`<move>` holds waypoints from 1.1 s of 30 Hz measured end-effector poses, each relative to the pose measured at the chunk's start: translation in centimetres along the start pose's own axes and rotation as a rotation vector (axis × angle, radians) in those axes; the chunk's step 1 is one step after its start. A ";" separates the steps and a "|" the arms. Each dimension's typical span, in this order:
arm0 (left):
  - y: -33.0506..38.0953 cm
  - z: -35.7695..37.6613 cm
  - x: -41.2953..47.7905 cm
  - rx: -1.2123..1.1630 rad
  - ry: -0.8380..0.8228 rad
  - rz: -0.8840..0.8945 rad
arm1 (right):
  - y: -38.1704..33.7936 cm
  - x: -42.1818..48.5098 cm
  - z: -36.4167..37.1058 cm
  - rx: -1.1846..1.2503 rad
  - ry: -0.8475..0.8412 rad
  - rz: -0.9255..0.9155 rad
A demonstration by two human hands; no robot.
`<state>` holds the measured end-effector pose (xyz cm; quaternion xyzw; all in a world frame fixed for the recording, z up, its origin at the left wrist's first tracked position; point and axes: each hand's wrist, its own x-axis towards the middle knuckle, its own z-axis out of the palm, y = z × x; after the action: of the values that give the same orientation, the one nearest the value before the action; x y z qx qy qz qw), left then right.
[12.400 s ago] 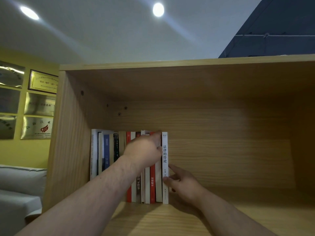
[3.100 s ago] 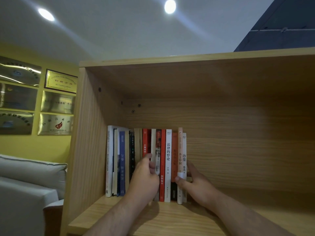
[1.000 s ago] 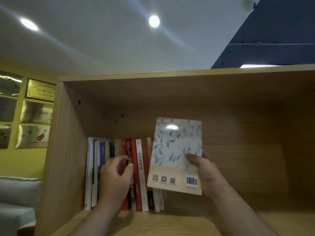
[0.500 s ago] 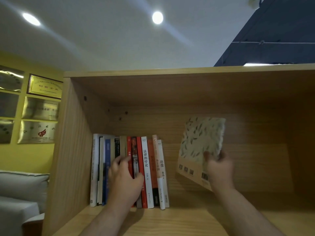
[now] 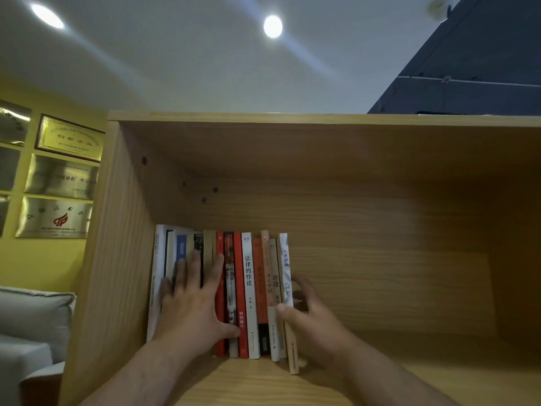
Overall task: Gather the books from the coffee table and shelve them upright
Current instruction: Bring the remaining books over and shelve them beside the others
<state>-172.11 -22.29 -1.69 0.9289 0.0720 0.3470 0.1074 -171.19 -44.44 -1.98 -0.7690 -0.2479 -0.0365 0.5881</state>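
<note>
About fourteen books [image 5: 247,288] stand upright in one row against the left wall of the shelf [image 5: 380,288], and the rightmost book [image 5: 284,253] juts forward of the row. The left hand [image 5: 190,312] lies spread flat, covering the spines nearest that wall; the right hand [image 5: 310,320] pinches the rightmost book, thumb on its spine. Beyond that wall are three full plaques [image 5: 68,139] and one sofa [image 5: 29,312].

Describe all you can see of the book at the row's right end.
The end book is thin, with a pale spine carrying dark vertical characters and a tan band at the foot. It stands nearly upright on the wooden shelf, its foot jutting out past the next book, which its left side touches. The right hand pinches it, thumb on the spine, fingers on the right cover.
</note>
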 end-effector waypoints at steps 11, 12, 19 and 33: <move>-0.6 0.4 -0.1 -0.061 -0.013 0.076 | 1.8 2.6 -0.2 -0.128 -0.054 0.030; -0.7 0.4 -0.1 -0.069 -0.010 0.075 | 1.9 2.9 0.0 -0.137 -0.049 0.035; -0.3 -0.1 -0.4 -0.239 0.111 0.016 | 2.6 3.6 0.4 -0.275 -0.008 -0.004; 0.7 -6.2 4.3 -0.438 0.118 -0.084 | 4.1 4.4 -0.1 -0.418 -0.014 -0.100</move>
<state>-172.91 -21.14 5.77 0.8577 0.0399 0.4033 0.3165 -165.56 -43.83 -4.05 -0.8613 -0.2768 -0.1107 0.4115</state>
